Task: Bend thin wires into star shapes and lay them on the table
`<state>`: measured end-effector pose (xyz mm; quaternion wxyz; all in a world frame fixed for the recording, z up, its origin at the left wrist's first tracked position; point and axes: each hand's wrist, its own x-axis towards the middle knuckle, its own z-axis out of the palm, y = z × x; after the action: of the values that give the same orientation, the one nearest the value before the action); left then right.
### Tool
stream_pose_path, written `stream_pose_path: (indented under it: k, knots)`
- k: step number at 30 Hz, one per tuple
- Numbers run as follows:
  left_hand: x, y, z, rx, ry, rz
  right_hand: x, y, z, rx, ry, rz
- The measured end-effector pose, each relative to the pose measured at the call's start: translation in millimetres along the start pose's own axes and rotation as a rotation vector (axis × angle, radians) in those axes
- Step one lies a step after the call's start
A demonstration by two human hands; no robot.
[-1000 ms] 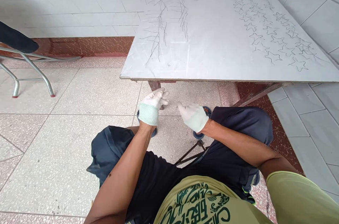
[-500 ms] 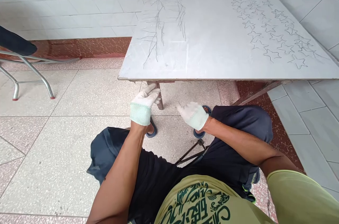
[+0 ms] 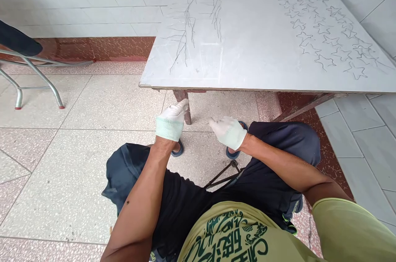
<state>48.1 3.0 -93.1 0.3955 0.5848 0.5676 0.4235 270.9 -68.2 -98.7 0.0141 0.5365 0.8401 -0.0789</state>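
Observation:
My left hand (image 3: 173,116), in a white glove with a pale green cuff, is held just below the front edge of the table. Its fingers are closed together; what they hold, if anything, is too small to make out. Lower and to the right, my right hand (image 3: 228,130) in a matching glove has its fingers curled into a pinch. A faint, thin bit of wire seems to stick out at its fingertips. The two hands are apart. On the white tabletop (image 3: 253,47) lie zigzag bent wires (image 3: 185,27) at the left and several wire stars (image 3: 324,62) at the right.
A wooden table leg (image 3: 185,105) stands just beyond my left hand. Below, between my knees, is a dark metal frame (image 3: 227,174). A metal-legged stool (image 3: 40,80) stands at the far left on the speckled floor. Tiled walls border the table's back and right.
The fingers of my left hand, spread more before, have closed together, and the wrist has turned. My right hand stays nearly in place, moved slightly right. The view has tilted a little.

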Motion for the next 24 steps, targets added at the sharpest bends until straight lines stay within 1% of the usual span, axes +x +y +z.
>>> stream_pose_path:
  k: [1,2,3,7,9,11,14,15,16,17,18,20,21,24]
  knots:
    - [-1.4,3.8,-0.3,-0.064,0.013,-0.007,0.4,0.6,1.4,0.067,0.022,0.019]
    - [-2.4,7.5,-0.4,-0.132,0.026,-0.016,1.1,0.7,2.3,0.179,0.023,0.032]
    - [-2.7,10.5,-0.7,-0.201,0.033,-0.025,2.0,0.3,2.4,0.319,0.0,0.042]
    - [2.3,14.2,-4.9,-0.45,-0.02,-0.074,3.8,-0.7,-4.7,0.887,-0.188,0.041]
    - [4.3,13.9,-8.3,-0.538,-0.048,-0.082,1.1,4.8,-11.9,1.06,-0.252,0.004]
    - [3.6,14.6,-11.5,-0.595,-0.076,-0.079,-4.0,16.7,-20.1,1.183,-0.363,-0.102]
    - [-1.4,18.9,-14.6,-0.646,-0.103,-0.044,-11.9,40.1,-31.1,1.289,-0.628,-0.383]
    - [-3.4,20.8,-15.0,-0.661,-0.105,-0.023,-13.2,46.2,-33.4,1.348,-0.689,-0.465]
    - [-5.1,22.7,-15.1,-0.673,-0.105,-0.002,-13.7,50.1,-34.8,1.426,-0.705,-0.519]
    - [-6.6,24.5,-15.0,-0.683,-0.108,0.016,-13.2,51.3,-35.3,1.517,-0.683,-0.542]
    - [-7.7,26.0,-14.8,-0.692,-0.109,0.028,-12.0,49.5,-34.9,1.611,-0.631,-0.533]
    - [-9.1,28.3,-14.3,-0.696,-0.116,0.033,-8.6,38.7,-31.9,1.759,-0.511,-0.46]
    - [-9.4,28.9,-14.2,-0.692,-0.118,0.029,-6.9,30.9,-29.7,1.799,-0.481,-0.416]
    - [-10.1,29.4,-14.4,-0.648,-0.109,0.023,-3.9,7.1,-20.8,1.86,-0.502,-0.339]
